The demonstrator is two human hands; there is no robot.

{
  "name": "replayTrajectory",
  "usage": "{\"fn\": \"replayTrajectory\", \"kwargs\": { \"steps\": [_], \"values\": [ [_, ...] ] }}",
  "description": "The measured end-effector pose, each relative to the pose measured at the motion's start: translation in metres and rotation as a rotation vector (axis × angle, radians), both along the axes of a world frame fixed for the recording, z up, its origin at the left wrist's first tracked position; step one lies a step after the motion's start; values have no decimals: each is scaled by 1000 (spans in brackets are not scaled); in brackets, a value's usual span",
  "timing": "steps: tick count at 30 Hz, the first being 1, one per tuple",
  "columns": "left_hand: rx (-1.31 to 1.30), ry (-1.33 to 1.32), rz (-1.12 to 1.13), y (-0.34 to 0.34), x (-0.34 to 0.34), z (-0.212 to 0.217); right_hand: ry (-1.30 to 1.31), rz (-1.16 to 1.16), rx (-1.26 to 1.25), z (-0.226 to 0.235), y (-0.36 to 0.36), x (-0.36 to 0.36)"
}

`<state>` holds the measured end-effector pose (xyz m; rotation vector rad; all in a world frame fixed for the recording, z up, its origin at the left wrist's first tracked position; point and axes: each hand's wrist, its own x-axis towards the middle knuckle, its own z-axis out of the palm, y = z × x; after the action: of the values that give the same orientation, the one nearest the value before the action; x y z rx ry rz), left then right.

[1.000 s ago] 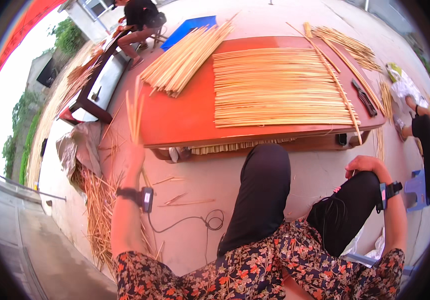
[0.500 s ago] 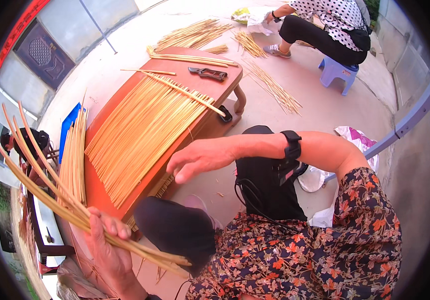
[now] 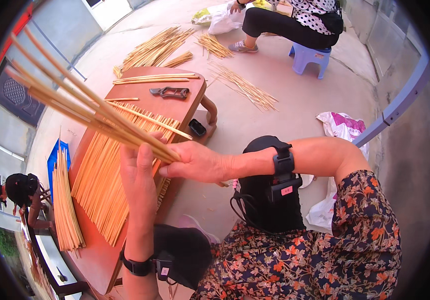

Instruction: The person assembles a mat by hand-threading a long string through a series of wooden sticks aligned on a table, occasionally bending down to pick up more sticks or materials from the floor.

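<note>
A small bunch of long pale-yellow plant stalks (image 3: 92, 112) slants up to the left before me, its far tips fanned apart. My left hand (image 3: 142, 162) holds the bunch near its lower end, with the thumb upright along the near side. My right hand (image 3: 197, 161) is closed around the butt ends, touching the left hand's side of the bunch. One stalk end pokes out below the right wrist. Under the bunch, a flat row of similar stalks (image 3: 107, 175) covers the red-brown table (image 3: 147, 102), with a single stalk (image 3: 150, 119) laid across its far ends.
Dark-handled pruning shears (image 3: 170, 93) and several stalks (image 3: 157, 78) lie at the table's far end. Another stalk bundle (image 3: 66, 205) rests at the left edge. Stalk piles (image 3: 155, 47) cover the floor beyond. A co-worker sits on a blue stool (image 3: 310, 59). A purple-grey metal bar (image 3: 400, 102) stands right.
My left hand has lifted the stalks up and rightward over the table. My right hand, empty before, has closed on their butt ends. The view has shifted.
</note>
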<state>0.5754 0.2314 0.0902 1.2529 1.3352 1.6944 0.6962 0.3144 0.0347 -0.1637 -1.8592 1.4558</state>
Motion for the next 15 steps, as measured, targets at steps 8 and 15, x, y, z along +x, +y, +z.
{"fn": "replayTrajectory", "kwargs": {
  "steps": [8, 15],
  "values": [
    [-415, 131, -212, 33, -49, -71, -61, -604, -670, -45, 193, 41],
    [-567, 729, -415, 33, -71, -82, -624, -811, -849, -205, 288, 74]
  ]
}}
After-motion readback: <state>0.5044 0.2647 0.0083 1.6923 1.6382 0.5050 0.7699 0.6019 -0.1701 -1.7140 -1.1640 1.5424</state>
